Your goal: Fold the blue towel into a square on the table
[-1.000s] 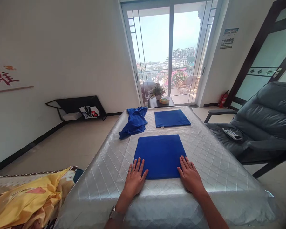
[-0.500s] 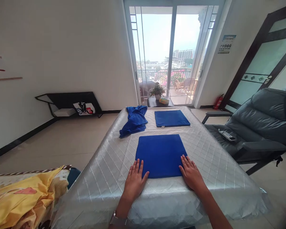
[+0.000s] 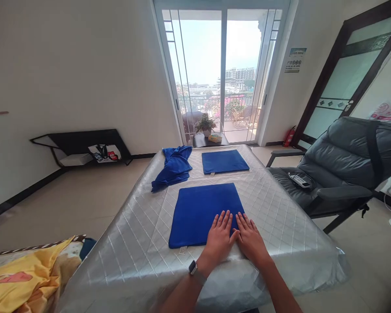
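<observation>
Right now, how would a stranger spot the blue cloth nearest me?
Find the silver quilted cover before the sliding glass door. At its near end lies a flat blue cloth. Your left hand rests on it, right hand at its right edge; the farther flat cloth and crumpled cloth lie untouched.

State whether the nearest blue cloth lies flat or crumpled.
Flat: the nearest blue cloth looks smooth and straight-edged, the left hand resting on it.

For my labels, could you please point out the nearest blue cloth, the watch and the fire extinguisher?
Nearest blue cloth (image 3: 198,211): head view, flat middle.
Watch (image 3: 193,267): head view, dark face.
Fire extinguisher (image 3: 289,137): head view, red body.
</observation>
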`<state>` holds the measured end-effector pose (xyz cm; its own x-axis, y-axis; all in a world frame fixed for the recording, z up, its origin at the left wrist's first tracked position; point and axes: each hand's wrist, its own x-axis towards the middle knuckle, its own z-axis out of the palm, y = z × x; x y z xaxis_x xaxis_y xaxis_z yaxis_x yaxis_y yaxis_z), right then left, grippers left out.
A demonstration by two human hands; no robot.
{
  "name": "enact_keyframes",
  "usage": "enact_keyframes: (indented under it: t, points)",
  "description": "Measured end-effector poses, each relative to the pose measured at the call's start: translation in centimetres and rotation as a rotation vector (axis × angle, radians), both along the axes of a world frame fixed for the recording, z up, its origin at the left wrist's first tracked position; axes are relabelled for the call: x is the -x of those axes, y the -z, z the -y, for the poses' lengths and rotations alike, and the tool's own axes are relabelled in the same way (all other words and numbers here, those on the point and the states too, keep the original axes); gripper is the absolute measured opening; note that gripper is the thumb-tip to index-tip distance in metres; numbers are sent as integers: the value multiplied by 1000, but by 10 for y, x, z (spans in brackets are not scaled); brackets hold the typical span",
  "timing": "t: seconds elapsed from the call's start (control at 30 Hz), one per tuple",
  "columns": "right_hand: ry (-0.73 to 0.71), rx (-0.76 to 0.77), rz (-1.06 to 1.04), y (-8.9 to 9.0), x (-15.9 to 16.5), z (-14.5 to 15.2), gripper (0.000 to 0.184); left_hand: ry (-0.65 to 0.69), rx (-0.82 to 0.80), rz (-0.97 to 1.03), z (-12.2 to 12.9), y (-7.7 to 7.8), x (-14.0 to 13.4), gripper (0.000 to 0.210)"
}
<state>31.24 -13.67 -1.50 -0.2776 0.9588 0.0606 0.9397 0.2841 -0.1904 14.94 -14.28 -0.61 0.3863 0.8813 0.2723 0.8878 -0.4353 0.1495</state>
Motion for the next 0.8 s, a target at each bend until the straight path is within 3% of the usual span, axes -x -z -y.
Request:
enact_keyframes:
  t: [0.07,0.17,0.27,0.43,0.57,0.8]
  points:
    - [-6,4,10,3,0,-1,61,9,32,-11,-2,2,-6,63]
    - [-2,7,18,4,0,-1,62,-36,110,-36,0,5,5,65]
    - [3,-3,6,4,1,-1,64,-140,158,-58,6,7,35,68]
    - [7,4,-13,5,1,0,65,-426,171,-119,24,16,102,73]
    - [4,21,-3,4,0,0,65,-532,180,-112,40,23,139,79]
    - [-6,42,22,-3,0,-1,66,-560,231,-36,53,20,147,86]
